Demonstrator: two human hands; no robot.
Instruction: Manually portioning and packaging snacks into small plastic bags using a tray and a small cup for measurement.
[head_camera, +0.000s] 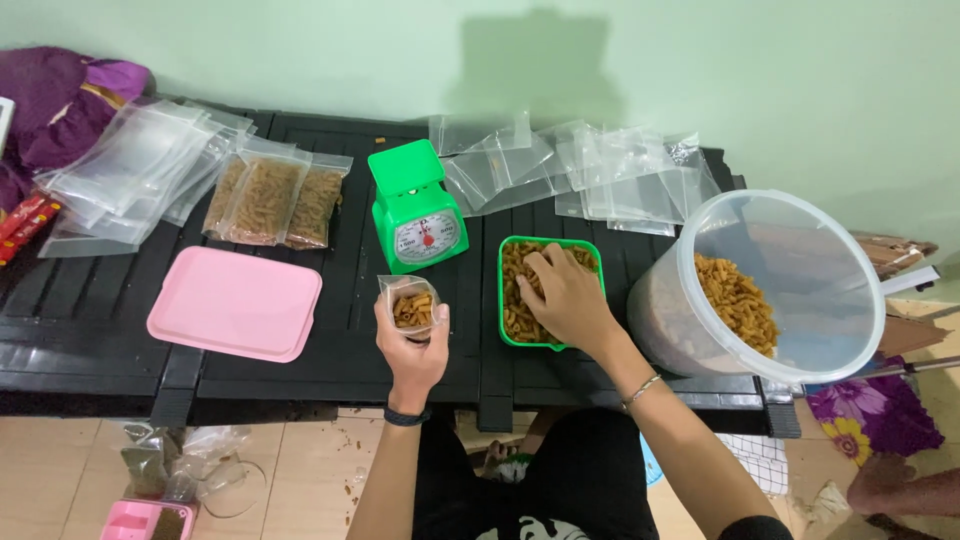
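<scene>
My left hand (412, 345) holds a small clear plastic bag (410, 303) upright and open, partly filled with brown twisted snacks. My right hand (565, 295) reaches into a green square tub (508, 250) of the same snacks, fingers closed over a pinch of them. A green kitchen scale (417, 207) stands just behind the bag. At the right a large clear round bucket (800, 290) tilts toward me with more snacks inside.
A pink lid (236, 302) lies at the left on the black table (90, 330). Three filled snack bags (275, 203) lie behind it, with empty clear bags (130, 175) stacked at far left and more (590, 170) behind the tub. Another person's foot (885, 485) shows at lower right.
</scene>
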